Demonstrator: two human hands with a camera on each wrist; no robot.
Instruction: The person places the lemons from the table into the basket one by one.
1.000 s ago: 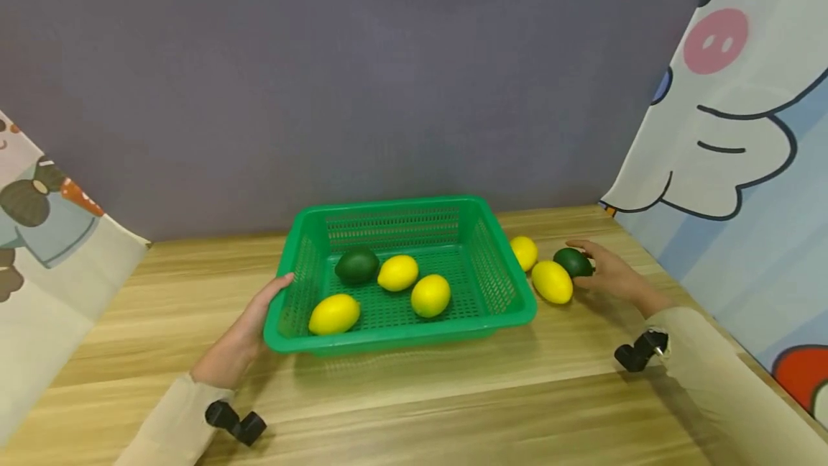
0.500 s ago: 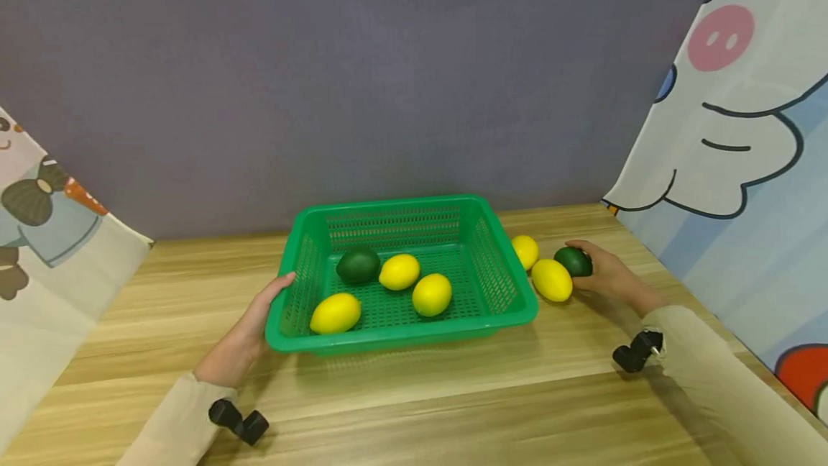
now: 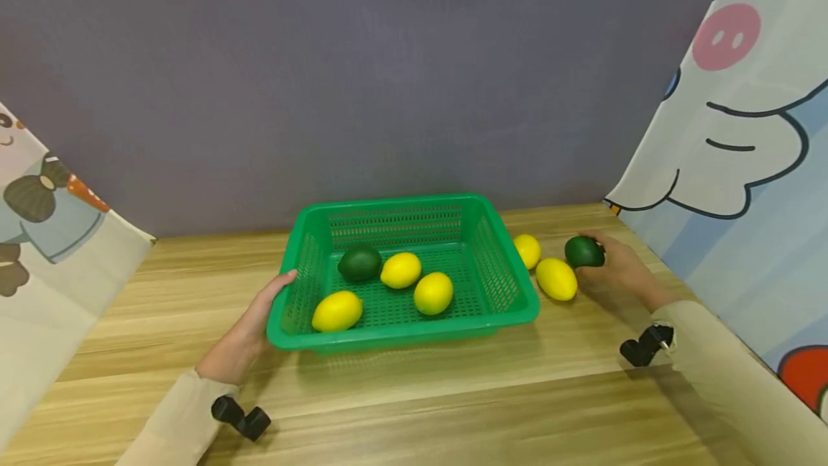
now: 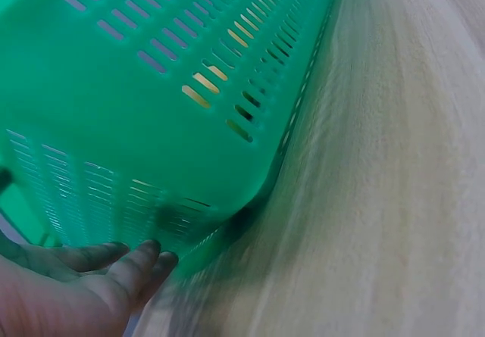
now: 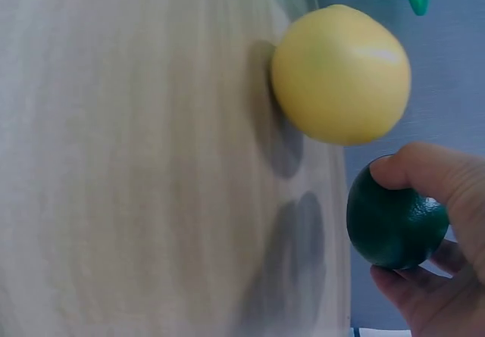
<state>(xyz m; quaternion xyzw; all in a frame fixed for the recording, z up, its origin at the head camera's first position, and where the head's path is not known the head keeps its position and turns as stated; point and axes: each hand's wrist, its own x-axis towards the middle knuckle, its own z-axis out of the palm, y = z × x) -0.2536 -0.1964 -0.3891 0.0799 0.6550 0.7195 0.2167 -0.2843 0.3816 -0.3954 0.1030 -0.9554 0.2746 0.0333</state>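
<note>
- the dark green lime point(image 3: 584, 252) sits at the right of the head view, lifted just off the wooden table point(image 3: 453, 394), pinched in the curled fingers of the right hand point(image 3: 621, 268).
- it looks small, light, smooth and firm; a wrap round its middle should hold it.
- just left of it lie two lemons point(image 3: 556, 278).
- at centre, the green basket point(image 3: 511, 311) holds three lemons and another lime.
- the left hand point(image 3: 249, 326) rests flat-fingered against the basket's left wall, gripping nothing.

A staged recording booth is suggested. A wooden table point(image 3: 414, 394) is enclosed by a grey backdrop point(image 3: 362, 70) and cartoon curtains point(image 3: 744, 135).
</note>
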